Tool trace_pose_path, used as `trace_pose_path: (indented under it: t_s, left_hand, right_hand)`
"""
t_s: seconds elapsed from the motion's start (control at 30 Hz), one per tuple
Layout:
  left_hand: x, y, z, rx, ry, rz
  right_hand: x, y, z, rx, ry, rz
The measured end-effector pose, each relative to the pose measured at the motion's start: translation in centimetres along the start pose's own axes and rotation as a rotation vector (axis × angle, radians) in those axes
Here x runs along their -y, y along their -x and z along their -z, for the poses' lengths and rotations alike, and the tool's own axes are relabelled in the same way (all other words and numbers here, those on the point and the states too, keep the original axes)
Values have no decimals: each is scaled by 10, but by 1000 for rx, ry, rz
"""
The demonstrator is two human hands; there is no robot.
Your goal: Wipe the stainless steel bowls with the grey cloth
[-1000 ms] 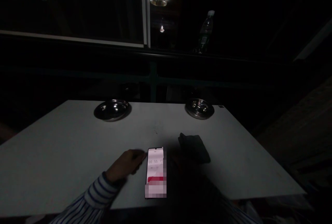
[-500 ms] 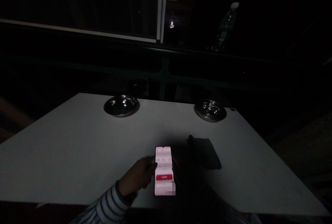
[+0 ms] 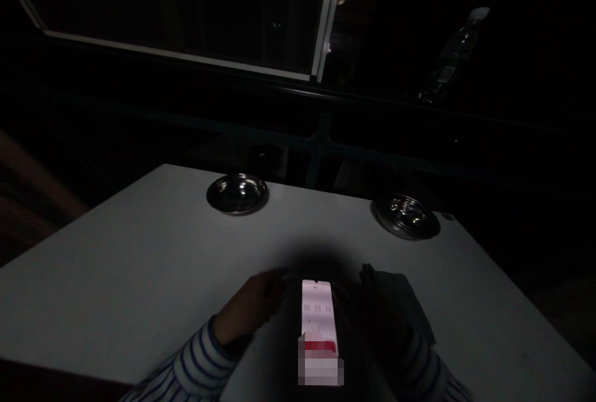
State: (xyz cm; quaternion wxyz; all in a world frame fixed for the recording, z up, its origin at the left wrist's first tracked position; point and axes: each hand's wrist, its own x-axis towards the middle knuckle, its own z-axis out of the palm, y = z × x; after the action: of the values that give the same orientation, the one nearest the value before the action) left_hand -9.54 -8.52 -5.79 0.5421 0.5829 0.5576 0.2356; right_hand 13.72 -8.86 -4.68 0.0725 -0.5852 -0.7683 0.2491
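Note:
A smartphone (image 3: 318, 321) with a bright screen showing a timer is in front of me, at the near middle of the table; its lower part is pixelated. Just left of it, apart from its edge, is my left hand (image 3: 251, 304), fingers loosely bent and not around anything. Deep shadow covers my right hand (image 3: 377, 310) at the phone's right side. Its fingertips come close to the phone's edge, but whether they grip it is hidden. Beyond the right hand lies a dark folded cloth or pouch (image 3: 410, 296), partly covered by that hand.
Towards the far edge of the white table (image 3: 139, 253) sit a shallow metal bowl (image 3: 237, 195) on the left and another metal bowl (image 3: 407, 216) on the right. Behind the table are a window frame (image 3: 186, 54) and a clear plastic bottle (image 3: 459, 48). The surroundings are very dark.
My left hand has come off the phone's left edge. The phone sits lower and further right in view, while the whole view has shifted and tilted. The timer reading looks the same.

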Motion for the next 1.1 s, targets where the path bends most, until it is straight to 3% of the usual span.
trace_pose_path:
  t_s: [0.13, 0.27, 0.47, 0.73, 1.1]
  left_hand:
    - [2, -16, 34, -182, 185, -26]
    - [12, -37, 66, -517, 770, 26]
    - [31, -70, 105, -762, 1027, 52]
    - [41, -88, 123, -789, 1155, -30]
    - [30, -80, 120, -713, 1061, -139]
  right_hand:
    - [15, -27, 16, 32, 239, 62]
    - [35, -59, 19, 41, 328, 205]
    - [82, -114, 19, 74, 359, 280]
    - [97, -186, 1, 92, 55, 271]
    - [96, -232, -18, 76, -631, -148]
